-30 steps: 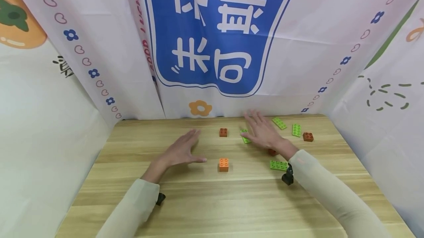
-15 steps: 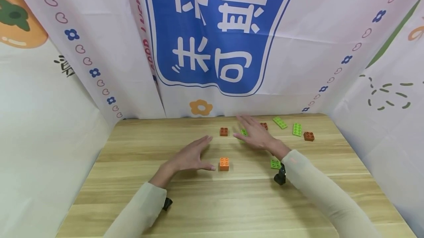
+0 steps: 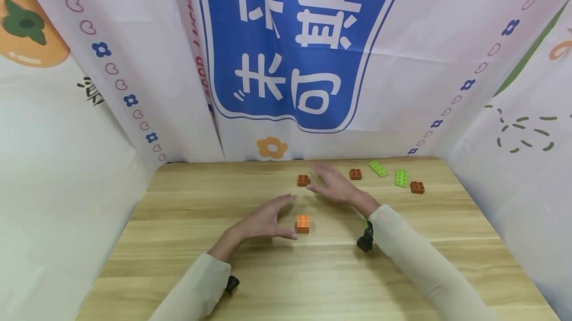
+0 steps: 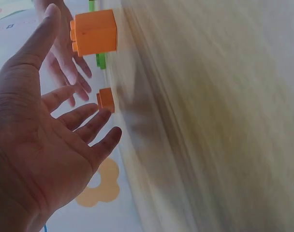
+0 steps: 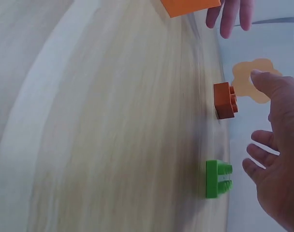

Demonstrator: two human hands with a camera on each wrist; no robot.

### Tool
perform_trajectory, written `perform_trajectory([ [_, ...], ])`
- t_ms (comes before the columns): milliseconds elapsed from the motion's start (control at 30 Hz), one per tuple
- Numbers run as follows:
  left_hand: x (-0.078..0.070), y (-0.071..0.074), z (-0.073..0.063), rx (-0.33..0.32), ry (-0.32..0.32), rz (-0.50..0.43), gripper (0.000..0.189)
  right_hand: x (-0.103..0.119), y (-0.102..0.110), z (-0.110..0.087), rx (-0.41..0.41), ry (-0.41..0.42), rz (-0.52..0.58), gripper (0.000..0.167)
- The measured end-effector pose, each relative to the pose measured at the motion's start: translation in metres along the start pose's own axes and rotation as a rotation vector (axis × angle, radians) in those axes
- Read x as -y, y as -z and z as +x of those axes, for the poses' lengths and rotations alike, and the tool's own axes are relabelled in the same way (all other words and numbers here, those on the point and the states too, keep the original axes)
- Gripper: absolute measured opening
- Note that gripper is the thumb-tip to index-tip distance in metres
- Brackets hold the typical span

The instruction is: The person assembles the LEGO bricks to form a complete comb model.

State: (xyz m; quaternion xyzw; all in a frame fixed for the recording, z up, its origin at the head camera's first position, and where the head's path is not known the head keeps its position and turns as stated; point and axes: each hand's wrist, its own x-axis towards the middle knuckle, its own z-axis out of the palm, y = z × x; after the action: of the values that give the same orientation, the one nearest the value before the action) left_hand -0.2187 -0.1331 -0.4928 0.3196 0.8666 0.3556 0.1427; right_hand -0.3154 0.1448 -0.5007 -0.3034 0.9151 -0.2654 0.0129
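My left hand (image 3: 261, 221), fingers spread and thumb apart, hovers just left of a bright orange brick (image 3: 303, 224) with studs on top. It holds nothing; the left wrist view shows a bare palm. Behind the orange brick, a smaller reddish-brown brick (image 3: 303, 180) sits near the back of the table. My right hand (image 3: 334, 185) is just right of that brown brick, its fingers loosely extended and holding nothing. A green brick (image 5: 212, 179) lies by the right hand in the right wrist view; in the head view the hand covers it.
To the right lie a brown brick (image 3: 355, 174), a green plate brick (image 3: 379, 168), another green plate (image 3: 401, 178) and a further brown brick (image 3: 417, 187). One green piece (image 3: 367, 224) is mostly behind the right wrist. Printed cloth (image 3: 393, 88) walls the wooden table (image 3: 313, 281).
My left hand has moved right and nearer, up to the orange brick. My right hand has shifted left, uncovering a brown brick and covering the green one. The bricks have stayed put.
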Motion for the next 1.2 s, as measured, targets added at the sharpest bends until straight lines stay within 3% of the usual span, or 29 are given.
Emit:
perform_trajectory([
  [233, -0.003, -0.008, 0.004, -0.014, 0.002, 0.0, 0.105, -0.004, -0.009, 0.007, -0.03, 0.063, 0.047, 0.073],
  [533, -0.009, -0.015, 0.012, -0.051, -0.002, 0.009, 0.098, -0.011, -0.018, 0.014, -0.056, 0.065, 0.099, 0.062],
  [833, -0.015, -0.02, 0.016, -0.095, 0.033, 0.003, 0.086, -0.01, -0.023, 0.021, -0.095, 0.018, 0.232, 0.055],
  [1200, -0.013, -0.026, 0.019, -0.122, 0.023, -0.024, 0.073, -0.01, -0.029, 0.027, -0.084, 0.006, 0.23, 0.046],
])
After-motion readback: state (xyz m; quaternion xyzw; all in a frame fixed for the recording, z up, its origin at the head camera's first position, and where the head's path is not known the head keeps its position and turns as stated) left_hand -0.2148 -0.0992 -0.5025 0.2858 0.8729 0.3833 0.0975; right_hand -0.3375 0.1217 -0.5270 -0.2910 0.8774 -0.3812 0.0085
